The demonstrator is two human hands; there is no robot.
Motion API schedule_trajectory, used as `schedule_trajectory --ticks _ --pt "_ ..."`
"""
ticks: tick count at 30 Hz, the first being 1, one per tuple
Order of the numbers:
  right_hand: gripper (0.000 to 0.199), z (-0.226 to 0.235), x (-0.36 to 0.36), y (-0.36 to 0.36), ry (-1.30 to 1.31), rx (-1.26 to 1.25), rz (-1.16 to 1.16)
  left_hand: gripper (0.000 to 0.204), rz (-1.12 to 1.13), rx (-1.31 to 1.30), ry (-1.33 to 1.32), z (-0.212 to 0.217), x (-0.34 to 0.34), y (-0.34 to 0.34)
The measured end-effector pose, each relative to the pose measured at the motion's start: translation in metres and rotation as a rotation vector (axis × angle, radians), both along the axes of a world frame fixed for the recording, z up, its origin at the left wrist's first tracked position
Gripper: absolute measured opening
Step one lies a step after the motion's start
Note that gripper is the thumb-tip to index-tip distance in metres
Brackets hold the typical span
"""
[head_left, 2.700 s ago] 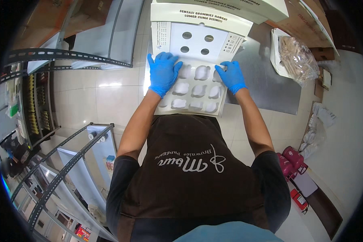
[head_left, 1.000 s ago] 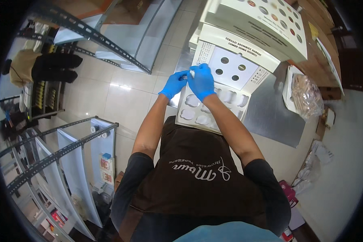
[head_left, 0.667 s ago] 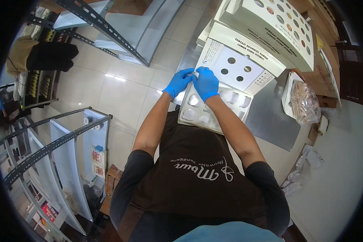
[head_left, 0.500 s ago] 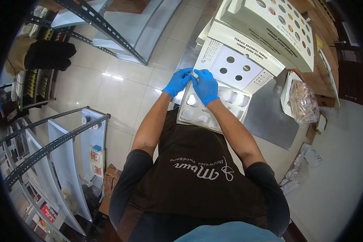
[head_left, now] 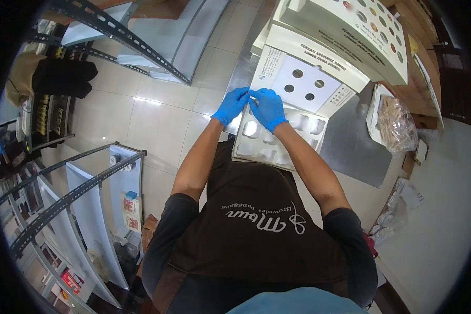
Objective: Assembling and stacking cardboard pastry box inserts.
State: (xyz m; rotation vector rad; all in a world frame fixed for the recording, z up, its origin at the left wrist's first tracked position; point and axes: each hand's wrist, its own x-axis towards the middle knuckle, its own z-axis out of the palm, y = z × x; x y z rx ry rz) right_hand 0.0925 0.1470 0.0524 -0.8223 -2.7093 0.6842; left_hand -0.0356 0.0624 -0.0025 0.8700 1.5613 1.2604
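An open cream cardboard box (head_left: pixel 237 155) lies across the steel table's near edge, against my apron. White inserts with rounded cutouts (head_left: pixel 267 154) fill its base. Its raised lid (head_left: pixel 303 91) leans back, with several round holes in the panel. Both my hands wear blue gloves and meet at the box's far left corner, beside the lid's hinge. My left hand (head_left: pixel 232 107) is closed there from the outer side. From above the tray, my right hand (head_left: pixel 268 110) pinches at the same corner, its fingertips almost touching the left ones. The fingers hide the exact bit of cardboard between them.
Stacked cream boxes with round windows (head_left: pixel 350 36) stand behind the lid. On the right of the steel table (head_left: pixel 353 149) lies a clear plastic bag of wooden-looking pieces (head_left: pixel 395 125). Metal-framed shelves (head_left: pixel 83 204) stand to the left over a tiled floor (head_left: pixel 154 115).
The whole view has shifted slightly. My hands stay at the same box corner, with only small movements of the fingers. Box and lid keep their pose.
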Motion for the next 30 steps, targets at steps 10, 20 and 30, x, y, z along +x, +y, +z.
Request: schedule_trajectory --ticks 10,20,30 --pt "0.026 0.028 0.064 0.000 0.324 0.094 -0.098 0.035 0.324 0.132 0.403 0.009 0.007 -0.012" --pt "0.036 0.047 0.230 -0.006 -0.623 -0.307 0.255 0.027 -0.818 -0.286 0.921 0.078 0.059 -0.099" --pt "0.023 0.030 0.218 -0.013 -1.017 -0.274 0.545 0.035 -1.089 -0.439 0.866 0.056 0.045 -0.100"
